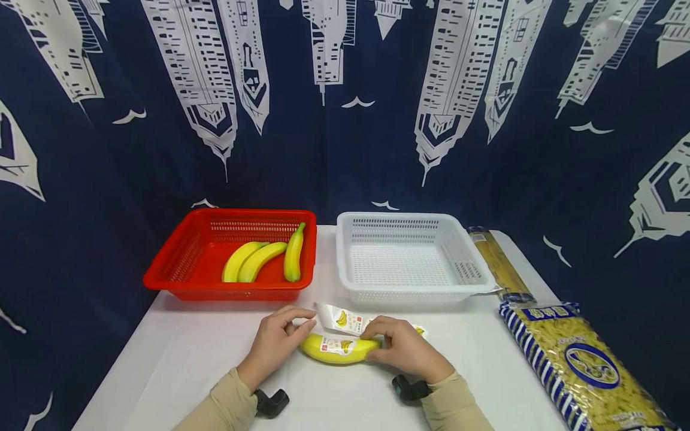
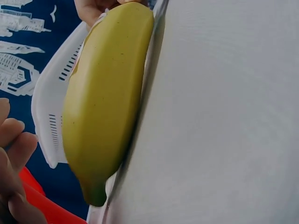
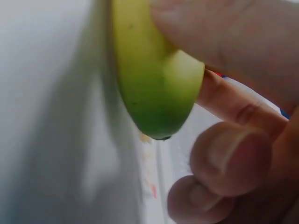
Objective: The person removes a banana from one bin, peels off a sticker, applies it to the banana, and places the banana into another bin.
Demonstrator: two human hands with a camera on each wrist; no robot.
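A yellow banana (image 1: 345, 352) lies sideways on the white table, a white printed sticker (image 1: 337, 345) on its upper side. My right hand (image 1: 401, 347) pinches its right end, the thumb (image 3: 224, 37) on the near side. Close to the other end, my left hand (image 1: 279, 341) has loosely bent fingers; in the left wrist view those fingers (image 2: 18, 144) stand apart from the banana's stem. Just behind the banana lies a strip of banana stickers (image 1: 342, 319), partly hidden by the right hand.
At the back left, a red basket (image 1: 232, 291) holds 3 bananas. A white basket (image 1: 409, 293) stands beside it. Along the right edge lie a long pack that looks like noodles (image 1: 498, 263) and a large bag of pasta (image 1: 587, 365). A dark patterned curtain (image 1: 323, 155) hangs behind.
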